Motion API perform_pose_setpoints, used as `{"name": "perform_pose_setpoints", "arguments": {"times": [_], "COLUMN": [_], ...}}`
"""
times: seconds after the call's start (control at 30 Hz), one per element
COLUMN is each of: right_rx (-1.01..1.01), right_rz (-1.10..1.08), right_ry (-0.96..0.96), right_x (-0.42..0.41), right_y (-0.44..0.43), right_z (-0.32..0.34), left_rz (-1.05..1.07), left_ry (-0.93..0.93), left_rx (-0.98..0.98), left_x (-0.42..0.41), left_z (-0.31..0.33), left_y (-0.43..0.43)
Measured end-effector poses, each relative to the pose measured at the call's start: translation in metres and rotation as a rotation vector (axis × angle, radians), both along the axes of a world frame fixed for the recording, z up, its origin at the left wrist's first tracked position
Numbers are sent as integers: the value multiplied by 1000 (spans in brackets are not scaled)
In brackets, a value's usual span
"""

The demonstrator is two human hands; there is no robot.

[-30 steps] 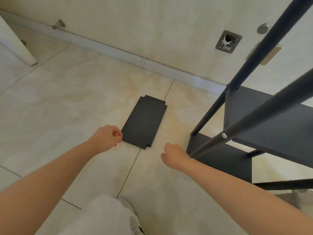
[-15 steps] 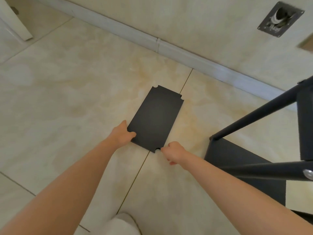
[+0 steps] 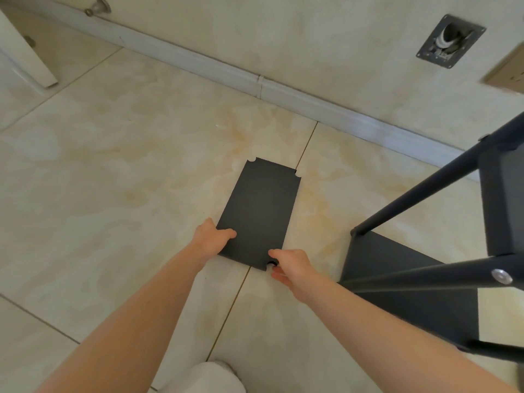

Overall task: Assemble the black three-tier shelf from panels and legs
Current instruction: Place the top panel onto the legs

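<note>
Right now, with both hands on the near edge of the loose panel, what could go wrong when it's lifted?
1. The black panel lies flat on the tile floor; the left hand and right hand pinch only its near corners, so it may slip.
2. The shelf leg slants close on the right; a swinging panel could knock it.

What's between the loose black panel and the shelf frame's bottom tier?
Bare floor tile, head view; only the right hand, at the black panel's near corner, intrudes.
</note>
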State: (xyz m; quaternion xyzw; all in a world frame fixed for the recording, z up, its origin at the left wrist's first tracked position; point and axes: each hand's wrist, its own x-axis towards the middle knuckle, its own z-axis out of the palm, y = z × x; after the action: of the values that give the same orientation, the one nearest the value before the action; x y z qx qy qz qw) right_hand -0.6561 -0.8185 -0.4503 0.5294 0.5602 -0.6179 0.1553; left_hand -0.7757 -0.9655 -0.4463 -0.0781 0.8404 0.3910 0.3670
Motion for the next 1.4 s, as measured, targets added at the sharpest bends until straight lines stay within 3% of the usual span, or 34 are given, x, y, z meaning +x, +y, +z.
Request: {"name": "perform_pose_setpoints", "arguments": {"times": [0.17,0.47,0.83,0.93,1.17,1.4], "right_rx": [-61,-369,-467,-351,268,434], "right_rz": [-114,-342,-282,-160,275,439], "right_ry": [82,337,464,537,753,853], "right_x": [19,23,61,77,133,210], "right_y": [-3,4,13,15,29,57], "right_z": [18,107,246,292,393,461], "left_rz": [152,297,330,323,228,385], "left_ry": [-15,-173,-198,-172,-161,30], "left_rx": [41,307,556,622,677,893], "left_x": [3,25,73,84,111,115], "left_z": [21,98,227,264,346,412], "left_y": [-3,-12,-28,-29,-23,-14]}}
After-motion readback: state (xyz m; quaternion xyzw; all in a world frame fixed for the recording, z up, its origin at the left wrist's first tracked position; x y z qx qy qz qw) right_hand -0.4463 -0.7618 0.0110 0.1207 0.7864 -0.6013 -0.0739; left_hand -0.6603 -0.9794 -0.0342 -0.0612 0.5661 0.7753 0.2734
